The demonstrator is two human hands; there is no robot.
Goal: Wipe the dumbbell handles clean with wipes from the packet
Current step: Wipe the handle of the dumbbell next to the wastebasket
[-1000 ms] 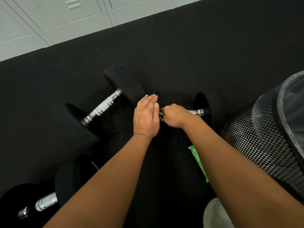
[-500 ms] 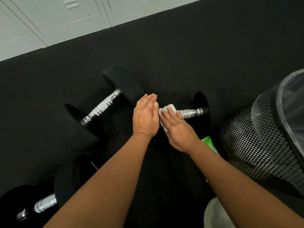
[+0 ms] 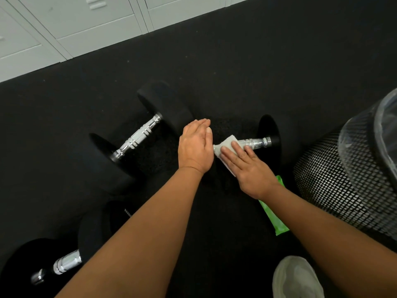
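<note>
A few small white marks are printed on the black head of the nearest chrome-handled dumbbell [image 3: 66, 264] at lower left, too small to read. The flat green plastic wipe packet [image 3: 277, 218] shows no legible writing; it lies on the black rubber floor [image 3: 257, 61], partly under the right forearm, beside the black metal mesh bin [image 3: 322, 179] with its clear liner.

The left hand [image 3: 195, 147] lies flat, fingers straight and together, palm down on the near end of the black round-headed dumbbell [image 3: 275, 136] being cleaned. The right hand [image 3: 247, 166] reaches in at an angle, its fingers extended and pressing a white folded wipe [image 3: 225, 145] onto that dumbbell's ribbed chrome handle [image 3: 255, 143]. The thumb is hidden.

A second matching dumbbell [image 3: 137, 139] lies diagonally to the left, near pale grey metal lockers [image 3: 86, 22].
</note>
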